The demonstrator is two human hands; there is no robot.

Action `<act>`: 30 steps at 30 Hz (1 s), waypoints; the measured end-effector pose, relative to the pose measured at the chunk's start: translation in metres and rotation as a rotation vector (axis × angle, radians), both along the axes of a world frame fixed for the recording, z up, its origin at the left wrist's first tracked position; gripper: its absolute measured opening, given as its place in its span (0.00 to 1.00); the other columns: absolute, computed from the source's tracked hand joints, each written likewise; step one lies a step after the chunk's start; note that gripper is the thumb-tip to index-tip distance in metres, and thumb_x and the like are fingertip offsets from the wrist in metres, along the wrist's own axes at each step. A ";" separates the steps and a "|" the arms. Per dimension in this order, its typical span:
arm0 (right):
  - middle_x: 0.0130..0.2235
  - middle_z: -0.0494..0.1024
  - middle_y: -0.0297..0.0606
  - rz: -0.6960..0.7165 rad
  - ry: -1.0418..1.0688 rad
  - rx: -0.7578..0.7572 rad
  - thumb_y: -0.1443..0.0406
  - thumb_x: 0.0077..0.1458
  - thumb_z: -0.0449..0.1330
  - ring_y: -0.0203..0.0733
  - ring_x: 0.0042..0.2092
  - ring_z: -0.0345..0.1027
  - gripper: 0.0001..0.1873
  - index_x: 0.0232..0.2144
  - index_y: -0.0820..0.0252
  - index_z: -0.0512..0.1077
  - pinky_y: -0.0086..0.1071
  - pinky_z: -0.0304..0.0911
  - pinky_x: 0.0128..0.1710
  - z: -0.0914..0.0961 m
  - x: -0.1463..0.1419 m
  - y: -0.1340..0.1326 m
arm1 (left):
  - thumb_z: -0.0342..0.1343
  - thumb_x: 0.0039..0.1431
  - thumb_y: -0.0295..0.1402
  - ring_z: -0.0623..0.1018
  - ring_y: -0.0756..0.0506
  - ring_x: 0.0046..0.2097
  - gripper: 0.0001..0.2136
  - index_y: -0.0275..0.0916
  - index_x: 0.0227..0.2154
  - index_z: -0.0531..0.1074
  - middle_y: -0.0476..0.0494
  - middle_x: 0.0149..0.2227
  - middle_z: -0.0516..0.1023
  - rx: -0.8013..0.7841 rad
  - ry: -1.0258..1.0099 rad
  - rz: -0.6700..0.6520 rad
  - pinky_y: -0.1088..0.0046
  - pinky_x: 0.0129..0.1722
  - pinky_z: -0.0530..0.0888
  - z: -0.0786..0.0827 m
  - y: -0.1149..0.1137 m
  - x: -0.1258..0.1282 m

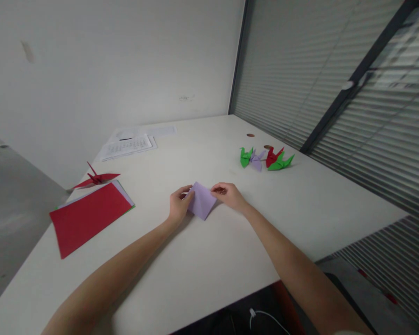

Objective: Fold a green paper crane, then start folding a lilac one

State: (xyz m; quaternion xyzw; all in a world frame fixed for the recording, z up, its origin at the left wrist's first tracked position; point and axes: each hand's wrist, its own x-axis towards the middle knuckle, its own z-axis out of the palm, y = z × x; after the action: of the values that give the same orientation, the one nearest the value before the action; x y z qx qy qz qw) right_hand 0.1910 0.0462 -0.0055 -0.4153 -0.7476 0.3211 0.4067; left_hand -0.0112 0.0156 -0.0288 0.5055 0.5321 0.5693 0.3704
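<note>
A folded square of purple origami paper (201,202) is held between both hands just above the white table, one corner pointing toward me. My left hand (180,202) pinches its left corner, thumb on top and fingers behind. At the right corner, my right hand (228,194) grips the paper between thumb and fingertips. The layers inside the fold cannot be made out.
A stack of coloured paper (92,216), red on top, lies at the left, with a red paper crane (97,178) behind it. Several small cranes, including a green one (245,157), stand at the right. Written sheets (127,146) lie farther back on the table (195,279).
</note>
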 end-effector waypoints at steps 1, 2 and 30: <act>0.29 0.76 0.36 0.037 0.025 -0.058 0.64 0.49 0.61 0.34 0.29 0.66 0.08 0.32 0.62 0.76 0.28 0.62 0.31 0.000 0.000 -0.001 | 0.60 0.51 0.41 0.75 0.47 0.32 0.18 0.34 0.41 0.77 0.37 0.39 0.79 -0.003 0.020 -0.007 0.71 0.31 0.70 -0.001 0.000 -0.001; 0.28 0.76 0.35 0.074 0.044 -0.109 0.63 0.49 0.61 0.34 0.28 0.66 0.10 0.35 0.62 0.76 0.28 0.62 0.30 0.000 0.000 -0.001 | 0.60 0.52 0.40 0.75 0.47 0.33 0.18 0.34 0.41 0.77 0.36 0.39 0.79 -0.005 0.046 -0.016 0.70 0.33 0.71 -0.001 0.001 -0.002; 0.40 0.77 0.41 0.311 -0.303 -0.180 0.63 0.47 0.64 0.37 0.34 0.69 0.06 0.27 0.59 0.81 0.29 0.63 0.34 0.002 0.046 0.014 | 0.49 0.64 0.33 0.76 0.45 0.41 0.12 0.39 0.38 0.78 0.37 0.38 0.77 0.567 1.011 -0.568 0.66 0.44 0.71 0.004 -0.017 0.000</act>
State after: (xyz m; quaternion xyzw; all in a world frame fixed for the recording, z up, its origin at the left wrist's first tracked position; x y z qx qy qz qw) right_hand 0.2368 0.0605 -0.0034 -0.3732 -0.8235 0.3793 0.1967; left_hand -0.0109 -0.0014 -0.0251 0.9107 0.3153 0.2594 0.0623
